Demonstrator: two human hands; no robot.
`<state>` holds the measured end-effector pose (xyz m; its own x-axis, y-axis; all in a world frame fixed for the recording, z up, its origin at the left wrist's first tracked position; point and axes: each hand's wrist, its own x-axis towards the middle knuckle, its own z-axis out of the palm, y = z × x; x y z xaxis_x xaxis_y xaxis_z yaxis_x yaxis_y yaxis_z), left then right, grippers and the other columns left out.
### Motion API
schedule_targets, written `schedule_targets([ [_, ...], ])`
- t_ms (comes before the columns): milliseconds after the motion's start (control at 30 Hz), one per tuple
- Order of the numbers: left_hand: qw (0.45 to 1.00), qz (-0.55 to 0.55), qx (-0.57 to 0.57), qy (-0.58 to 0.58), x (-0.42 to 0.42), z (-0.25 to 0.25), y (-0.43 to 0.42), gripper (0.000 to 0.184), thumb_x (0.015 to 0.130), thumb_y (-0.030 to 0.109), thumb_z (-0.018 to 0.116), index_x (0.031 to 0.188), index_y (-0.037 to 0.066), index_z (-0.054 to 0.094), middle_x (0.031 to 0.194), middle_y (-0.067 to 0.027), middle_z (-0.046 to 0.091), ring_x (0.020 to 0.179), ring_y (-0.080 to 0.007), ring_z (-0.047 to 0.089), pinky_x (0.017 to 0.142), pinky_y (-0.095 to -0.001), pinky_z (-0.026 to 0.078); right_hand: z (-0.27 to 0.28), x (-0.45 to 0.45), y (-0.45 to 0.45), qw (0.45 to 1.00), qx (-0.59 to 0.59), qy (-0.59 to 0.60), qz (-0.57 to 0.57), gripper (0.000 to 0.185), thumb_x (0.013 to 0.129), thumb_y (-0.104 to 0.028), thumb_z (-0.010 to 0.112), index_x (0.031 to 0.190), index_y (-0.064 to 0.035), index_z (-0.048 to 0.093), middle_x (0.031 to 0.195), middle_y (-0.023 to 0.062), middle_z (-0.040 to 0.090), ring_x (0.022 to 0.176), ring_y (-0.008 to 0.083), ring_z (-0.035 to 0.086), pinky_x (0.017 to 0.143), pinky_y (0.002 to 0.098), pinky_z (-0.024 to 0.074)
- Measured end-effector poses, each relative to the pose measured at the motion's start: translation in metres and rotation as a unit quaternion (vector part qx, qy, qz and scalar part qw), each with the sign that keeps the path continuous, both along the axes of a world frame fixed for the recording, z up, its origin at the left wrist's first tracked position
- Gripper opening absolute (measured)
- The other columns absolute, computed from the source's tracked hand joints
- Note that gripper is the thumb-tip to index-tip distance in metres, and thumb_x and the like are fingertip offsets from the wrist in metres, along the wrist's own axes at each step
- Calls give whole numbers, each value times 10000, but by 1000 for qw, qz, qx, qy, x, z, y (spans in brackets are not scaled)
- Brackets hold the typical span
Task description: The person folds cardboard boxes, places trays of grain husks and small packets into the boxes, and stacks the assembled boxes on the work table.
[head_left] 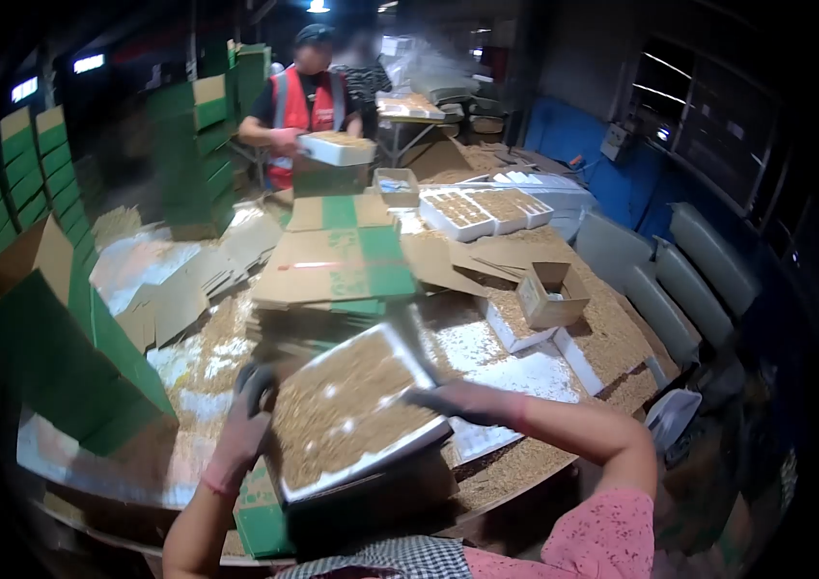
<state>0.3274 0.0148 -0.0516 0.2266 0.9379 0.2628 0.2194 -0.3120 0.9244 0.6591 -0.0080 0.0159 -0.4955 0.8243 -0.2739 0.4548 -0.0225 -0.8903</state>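
Observation:
A white foam tray (351, 410) filled with brown, sawdust-like loose material is held tilted between my two gloved hands, with a few white spots showing through the fill. My left hand (243, 420) grips its left side, and my right hand (467, 400) clasps the right edge. Directly under the tray stands a dark green cardboard box (371, 507), its opening hidden by the tray. A green flap (263, 516) sticks out at the box's left. Whether the tray rests on the box or hangs above it, I cannot tell.
Flattened green-and-brown cartons (332, 261) are stacked ahead. An upright green box (71, 357) stands left. Filled white trays (486, 209) and a small carton (552, 294) lie right, amid scattered sawdust-like material. Across the table, a person in a red vest (318, 101) holds another tray (337, 148).

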Motion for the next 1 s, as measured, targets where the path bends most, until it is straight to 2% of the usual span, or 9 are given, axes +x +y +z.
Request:
schedule_targets([
  [167, 998, 54, -33, 9, -29, -17, -19, 665, 608, 48, 449, 1264, -48, 496, 1365, -159, 412, 1349, -288, 314, 1129, -327, 194, -99, -44, 49, 959, 65, -258, 101, 620, 844, -326, 611, 1330, 15, 432, 1112, 221, 617, 1031, 321, 597, 869, 422, 478],
  [367, 996, 70, -61, -5, -33, -18, -21, 641, 680, 223, 623, 1251, -46, 510, 1366, -161, 437, 1345, -272, 336, 1131, -350, 194, -109, -102, 58, 597, 265, -573, 495, 479, 551, -437, 781, 927, -142, 747, 1011, 71, 692, 955, 220, 644, 773, 435, 501],
  [467, 987, 128, -93, -17, -68, -47, -5, 558, 740, 183, 660, 1244, -16, 527, 1403, -129, 407, 1355, -241, 323, 1116, -360, 222, -95, -65, 62, 742, 557, -284, 244, 189, 800, -176, 559, 926, -62, 641, 699, 28, 629, 733, 200, 652, 537, 365, 467],
  [500, 983, 158, -93, -5, -71, -34, 2, 530, 746, 148, 650, 1240, -5, 531, 1417, -124, 384, 1355, -235, 320, 1113, -357, 228, -86, -48, 86, 782, 578, -215, 94, 386, 803, -432, 605, 907, -60, 606, 770, 52, 641, 722, 218, 628, 589, 379, 492],
  [567, 973, 215, -83, -12, -57, -3, 8, 475, 769, 45, 611, 1237, 22, 525, 1447, -111, 331, 1350, -232, 319, 1111, -356, 238, -81, 36, 172, 836, 524, -105, -121, 404, 865, -446, 558, 917, -47, 598, 909, 137, 642, 739, 258, 630, 611, 391, 515],
  [633, 965, 213, 65, 140, -41, 16, 29, 504, 779, -24, 610, 1267, 7, 488, 1447, -140, 337, 1358, -262, 311, 1122, -367, 221, -117, 117, 237, 800, 460, -259, -285, 649, 810, -514, 607, 1262, -61, 500, 1244, 232, 527, 1147, 334, 525, 980, 431, 414],
  [700, 941, 198, 84, 262, 6, 54, 54, 586, 776, -4, 643, 1327, 11, 443, 1456, -171, 333, 1376, -296, 289, 1129, -373, 214, -188, 187, 280, 724, 350, -540, -248, 938, 724, -615, 650, 1430, -95, 317, 1470, 148, 338, 1371, 315, 285, 1094, 467, 269],
  [767, 923, 117, 111, 348, 27, 57, 92, 673, 772, 112, 696, 1372, 43, 399, 1444, -216, 326, 1375, -342, 280, 1121, -418, 252, -241, 225, 306, 690, 320, -592, -266, 616, 793, -232, 648, 1360, -144, 424, 1399, 123, 441, 1259, 299, 449, 991, 436, 408],
  [1000, 785, -89, 265, 553, 141, -11, 228, 803, 856, 602, 506, 1476, 158, 252, 1514, -187, 225, 1389, -390, 221, 1087, -610, 182, -187, 196, 274, 763, 407, -499, -51, 561, 794, -200, 660, 1317, -132, 469, 1297, 131, 521, 1055, 314, 586, 875, 406, 472],
])
